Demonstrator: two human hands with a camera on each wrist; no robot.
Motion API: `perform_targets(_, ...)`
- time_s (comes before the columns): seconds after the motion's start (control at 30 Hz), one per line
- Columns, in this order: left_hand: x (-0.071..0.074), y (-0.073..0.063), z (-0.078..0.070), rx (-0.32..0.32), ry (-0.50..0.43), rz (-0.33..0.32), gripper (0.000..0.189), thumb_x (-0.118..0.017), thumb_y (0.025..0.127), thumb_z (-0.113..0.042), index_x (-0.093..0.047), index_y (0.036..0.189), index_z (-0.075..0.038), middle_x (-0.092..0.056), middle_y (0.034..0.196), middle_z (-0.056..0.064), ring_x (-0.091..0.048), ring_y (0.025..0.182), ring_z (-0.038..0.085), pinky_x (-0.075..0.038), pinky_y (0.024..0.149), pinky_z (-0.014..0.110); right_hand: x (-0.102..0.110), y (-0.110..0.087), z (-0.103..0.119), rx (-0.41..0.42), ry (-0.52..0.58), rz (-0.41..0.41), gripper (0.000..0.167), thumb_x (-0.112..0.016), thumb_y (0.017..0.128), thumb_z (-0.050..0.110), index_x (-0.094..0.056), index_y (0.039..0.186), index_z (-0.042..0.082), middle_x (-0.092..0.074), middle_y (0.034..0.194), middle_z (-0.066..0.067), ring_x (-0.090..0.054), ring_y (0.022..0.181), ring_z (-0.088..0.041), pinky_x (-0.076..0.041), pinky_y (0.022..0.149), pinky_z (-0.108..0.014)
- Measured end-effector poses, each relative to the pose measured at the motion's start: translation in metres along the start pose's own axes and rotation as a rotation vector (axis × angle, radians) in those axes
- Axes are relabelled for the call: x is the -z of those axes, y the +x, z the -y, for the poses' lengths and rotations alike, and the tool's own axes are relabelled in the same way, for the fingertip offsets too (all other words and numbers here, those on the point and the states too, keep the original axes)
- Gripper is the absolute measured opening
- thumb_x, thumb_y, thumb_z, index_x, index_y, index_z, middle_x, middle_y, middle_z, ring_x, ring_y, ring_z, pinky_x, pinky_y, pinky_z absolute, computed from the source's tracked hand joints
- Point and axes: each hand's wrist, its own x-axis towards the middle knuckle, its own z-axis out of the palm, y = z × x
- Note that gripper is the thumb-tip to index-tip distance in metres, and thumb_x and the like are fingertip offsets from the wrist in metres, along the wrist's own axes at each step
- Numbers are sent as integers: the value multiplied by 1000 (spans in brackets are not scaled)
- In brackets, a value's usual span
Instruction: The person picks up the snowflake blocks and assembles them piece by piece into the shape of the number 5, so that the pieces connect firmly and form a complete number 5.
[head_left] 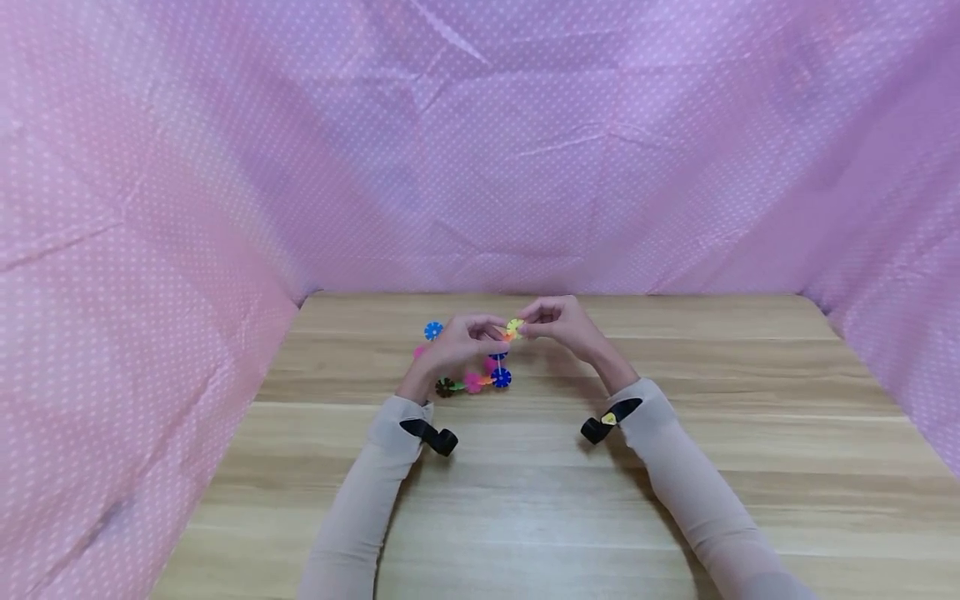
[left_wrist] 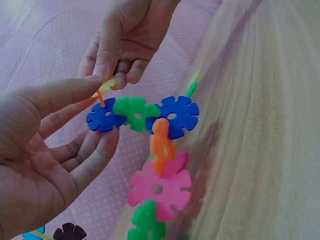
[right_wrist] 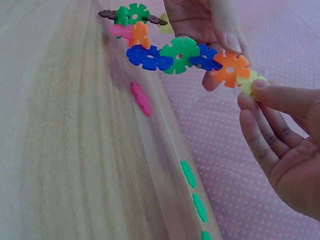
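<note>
A chain of slotted, flower-shaped plastic discs hangs between my hands, linked edge to edge. My right hand [head_left: 562,321] pinches a yellow disc [right_wrist: 248,82] between thumb and fingers. That disc meets an orange disc [right_wrist: 231,69] at the chain's end. Around the orange disc and the adjoining blue disc [left_wrist: 105,115], the fingers of my left hand [head_left: 467,337] hold the chain. Beyond them run a green disc [left_wrist: 136,114], another blue disc [left_wrist: 175,116] and a pink disc [left_wrist: 159,187]. Part of the chain is hidden behind my left hand in the head view.
The wooden table [head_left: 510,500] stretches toward me, with pink dotted cloth [head_left: 480,167] around it. In the right wrist view, a pink disc [right_wrist: 141,98] and several green discs, one a green disc [right_wrist: 188,173], lie near the table's edge.
</note>
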Motion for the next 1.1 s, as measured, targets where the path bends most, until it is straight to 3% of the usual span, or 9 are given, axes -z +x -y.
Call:
perform_targets(0.2, 9, -2, -3, 22, 2, 58, 39, -72, 95, -21, -64, 133, -13, -70, 121, 10, -65, 109, 24, -53, 101, 42, 1, 0, 0, -32, -10, 46, 28, -75, 89, -1, -69, 115, -8, -76, 92, -11, -73, 80, -19, -63, 86, -46)
perform_targets(0.37, 17, -4, -3, 47, -14, 39, 39, -70, 96, -20, -62, 134, -15, -67, 124, 10, -64, 110, 26, -51, 102, 45, 3, -1, -1, -53, -18, 57, 31, -76, 89, 1, -68, 117, -11, -76, 93, -12, -73, 81, -17, -63, 87, -39)
perform_targets(0.57, 24, -6, -1, 43, -28, 34, 42, -70, 96, -18, -59, 136, -12, -65, 126, 14, -63, 112, 27, -51, 101, 43, 5, -1, -2, -89, -119, 81, 31, -77, 89, 3, -69, 116, -10, -75, 103, -21, -71, 87, -14, -59, 81, -24)
perform_targets(0.67, 26, -8, 1, 56, -25, 39, 43, -70, 96, -18, -58, 137, -11, -64, 127, 14, -62, 115, 28, -51, 101, 42, 2, -1, -5, -119, -160, 144, 29, -75, 90, 2, -69, 116, -9, -74, 109, -24, -72, 95, -23, -59, 82, -25)
perform_targets(0.8, 28, -11, 3, 65, -11, 37, 45, -69, 97, -18, -57, 139, -11, -63, 130, 15, -60, 119, 30, -52, 103, 45, -5, 2, -9, -137, -180, 262, 28, -73, 91, 1, -68, 117, -10, -74, 109, -25, -72, 98, -34, -63, 82, -37)
perform_targets(0.9, 30, -12, 2, 64, -20, 29, 47, -70, 96, -19, -57, 140, -11, -63, 131, 16, -60, 120, 32, -53, 104, 49, -9, 7, -12, -143, -195, 330, 28, -72, 91, 1, -68, 117, -9, -74, 107, -23, -73, 94, -30, -64, 81, -41)
perform_targets(1.1, 31, -12, -1, 60, -46, 28, 46, -70, 96, -18, -57, 140, -10, -63, 132, 18, -59, 122, 33, -53, 105, 52, -11, 16, -17, -159, -247, 406, 29, -72, 88, -4, -70, 117, -6, -75, 106, -19, -72, 90, -19, -62, 82, -31)
